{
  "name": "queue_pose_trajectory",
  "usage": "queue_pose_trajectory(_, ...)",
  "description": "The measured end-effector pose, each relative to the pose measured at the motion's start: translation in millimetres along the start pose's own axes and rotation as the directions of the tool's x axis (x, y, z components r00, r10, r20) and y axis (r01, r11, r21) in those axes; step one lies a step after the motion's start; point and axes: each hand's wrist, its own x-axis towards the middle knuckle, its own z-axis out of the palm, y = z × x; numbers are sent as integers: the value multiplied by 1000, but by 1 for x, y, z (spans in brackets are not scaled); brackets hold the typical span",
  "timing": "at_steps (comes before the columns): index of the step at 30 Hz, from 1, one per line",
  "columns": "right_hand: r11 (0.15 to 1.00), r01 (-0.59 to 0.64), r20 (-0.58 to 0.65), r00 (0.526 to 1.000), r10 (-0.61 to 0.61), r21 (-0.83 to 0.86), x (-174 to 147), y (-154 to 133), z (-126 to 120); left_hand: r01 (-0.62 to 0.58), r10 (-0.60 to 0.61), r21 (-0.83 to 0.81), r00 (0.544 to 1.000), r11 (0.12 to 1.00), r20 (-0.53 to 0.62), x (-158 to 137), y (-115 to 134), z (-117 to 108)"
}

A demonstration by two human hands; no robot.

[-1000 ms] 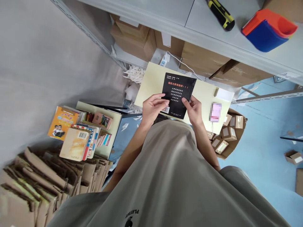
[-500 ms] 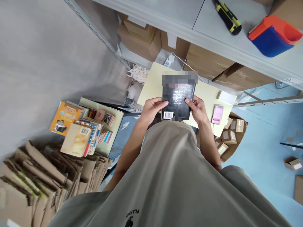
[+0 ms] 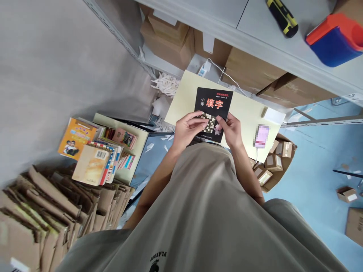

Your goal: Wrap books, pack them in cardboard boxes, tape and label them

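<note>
A black book (image 3: 213,94) with its front cover up is held above the pale yellow table top (image 3: 181,94). The cover bears large orange-red characters and a black-and-white grid. My right hand (image 3: 231,130) grips the book's right edge, thumb on the cover and the other fingers behind it. Over the lower left of the cover is my left hand (image 3: 189,128), fingers stretched out and slightly apart, not wrapped round the book. Whether its fingertips touch the cover I cannot tell.
A phone (image 3: 261,136) lies on the table's right side. Stacked books (image 3: 90,166) are at the left, above flattened cardboard (image 3: 56,211). A box of small cartons (image 3: 273,162) stands below right. The shelf holds a utility knife (image 3: 282,18) and a tape dispenser (image 3: 331,47).
The book has been turned over from its back cover, with the barcode, to its front cover. My left hand has let go of the left edge and moved over the cover.
</note>
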Motion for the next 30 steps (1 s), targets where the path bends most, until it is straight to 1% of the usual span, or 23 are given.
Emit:
queue_pose_trajectory(2,996,-35,25,999,33,82,4,0,-12,55,-57,-49,998,997,-38,3,6,-12)
queue_pose_trajectory(4,992,-47,34,998,44,117,5,-2,-21,80,-85,-77,994,994,-66,3,14,-19)
queue_pose_trajectory(8,991,-39,28,999,36,125,4,-6,-29,92,-97,-75,993,993,-69,-1,27,-18)
queue_pose_trajectory(11,991,-36,29,999,32,133,5,-8,-31,88,-92,-62,994,994,-63,-2,31,-14)
queue_pose_trajectory(17,986,-55,75,996,44,159,4,-9,-36,66,-69,-34,994,997,-86,3,34,-12)
queue_pose_trajectory(22,988,-38,112,993,21,152,6,-7,-37,62,-63,-18,995,998,-83,6,36,-8)
queue_pose_trajectory(24,989,-46,118,993,29,143,6,-7,-38,48,-49,-11,996,999,-81,8,35,-7)
queue_pose_trajectory(27,987,-69,117,992,52,144,8,-7,-41,29,-29,0,994,1000,-108,11,33,-7)
queue_pose_trajectory(30,983,-86,120,991,66,163,9,-9,-44,49,-48,1,990,999,-131,15,31,-11)
